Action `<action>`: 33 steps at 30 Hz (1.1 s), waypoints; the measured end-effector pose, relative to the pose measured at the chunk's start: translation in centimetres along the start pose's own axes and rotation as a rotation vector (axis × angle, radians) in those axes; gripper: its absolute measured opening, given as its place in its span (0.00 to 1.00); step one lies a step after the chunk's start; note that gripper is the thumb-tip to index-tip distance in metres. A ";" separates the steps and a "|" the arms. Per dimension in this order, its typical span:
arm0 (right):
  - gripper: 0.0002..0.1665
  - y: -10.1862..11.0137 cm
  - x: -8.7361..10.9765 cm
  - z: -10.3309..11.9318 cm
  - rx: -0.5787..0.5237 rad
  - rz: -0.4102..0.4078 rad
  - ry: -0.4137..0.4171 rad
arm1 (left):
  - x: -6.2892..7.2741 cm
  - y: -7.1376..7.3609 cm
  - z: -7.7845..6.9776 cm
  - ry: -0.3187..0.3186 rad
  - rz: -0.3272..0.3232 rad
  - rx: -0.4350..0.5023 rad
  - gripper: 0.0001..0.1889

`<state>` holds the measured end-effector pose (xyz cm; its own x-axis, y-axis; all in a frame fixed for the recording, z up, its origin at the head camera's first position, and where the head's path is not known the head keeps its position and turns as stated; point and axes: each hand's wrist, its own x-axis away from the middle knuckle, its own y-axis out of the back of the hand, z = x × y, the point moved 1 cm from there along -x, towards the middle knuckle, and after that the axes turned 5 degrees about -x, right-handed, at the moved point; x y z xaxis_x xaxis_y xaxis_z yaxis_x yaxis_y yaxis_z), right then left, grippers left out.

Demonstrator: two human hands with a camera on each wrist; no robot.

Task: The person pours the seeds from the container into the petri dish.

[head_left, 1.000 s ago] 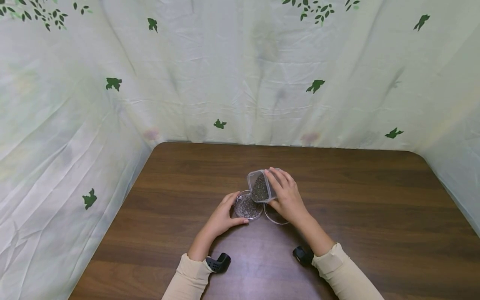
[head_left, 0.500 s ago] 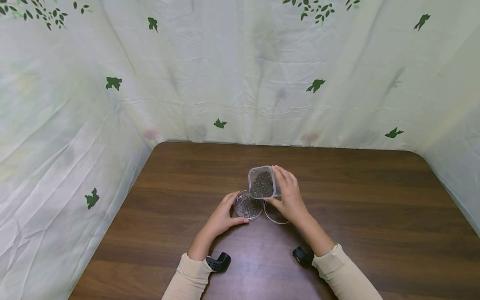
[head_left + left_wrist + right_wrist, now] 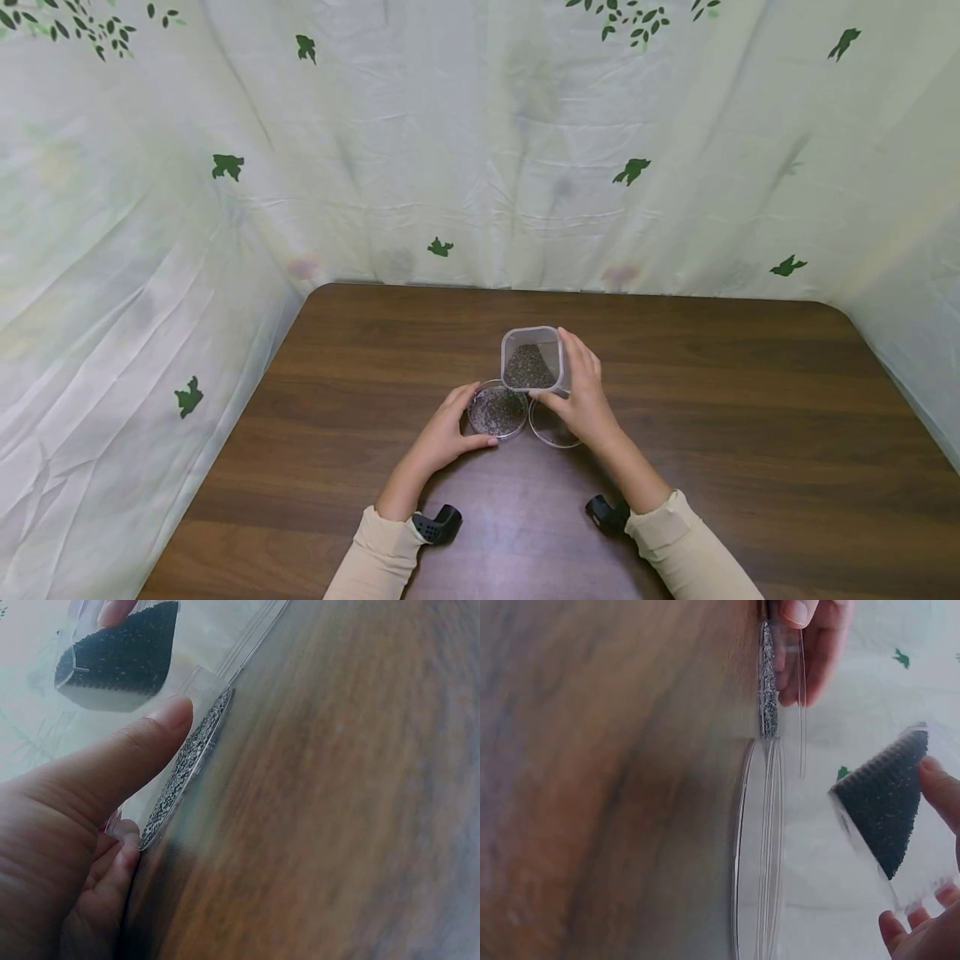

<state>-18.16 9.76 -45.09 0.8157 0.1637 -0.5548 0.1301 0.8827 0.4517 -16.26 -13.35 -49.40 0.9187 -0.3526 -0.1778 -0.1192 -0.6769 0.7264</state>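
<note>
My left hand (image 3: 442,429) holds a clear petri dish (image 3: 498,411) on the table, thumb at the near side and fingers round the far left side. Dark grey grains like small seeds or grit cover its bottom; in the left wrist view they form a thin layer (image 3: 187,761). In my right hand (image 3: 585,396) is a clear square plastic container (image 3: 533,358), gripped by its right side. It is tilted above the dish's far right edge, its opening facing me, with dark grains (image 3: 889,806) heaped along its lower side. No falling grains show.
Right of the dish, close against it, lies a second round clear dish or lid (image 3: 553,429), partly under my right hand. The brown wooden table (image 3: 720,417) stretches out on both sides. A pale curtain (image 3: 480,150) with green bird prints hangs behind the table.
My right hand has tipped the container back toward upright and moved it slightly up and right, away from the dish's middle. My left hand and the dish have stayed put.
</note>
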 end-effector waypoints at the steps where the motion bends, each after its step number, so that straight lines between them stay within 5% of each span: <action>1: 0.59 0.0 0.0 0.0 -0.013 -0.006 -0.015 | 0.0 0.0 0.0 0.003 0.001 0.001 0.47; 14: 0.60 0.7 0.2 0.2 -0.129 -0.061 -0.157 | 0.0 0.1 -0.2 0.014 0.003 0.003 0.47; 25: 0.60 1.5 0.3 -0.5 -0.199 -0.101 -0.220 | 0.0 0.1 -0.1 0.021 0.011 0.004 0.48; 33: 0.55 2.6 0.0 0.5 -0.371 -0.129 -0.206 | -0.1 0.0 -0.1 0.010 0.008 -0.001 0.47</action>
<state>-17.51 11.83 -43.54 0.9061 -0.0162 -0.4228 0.0577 0.9947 0.0855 -16.29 -13.25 -49.27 0.9216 -0.3511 -0.1656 -0.1258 -0.6736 0.7283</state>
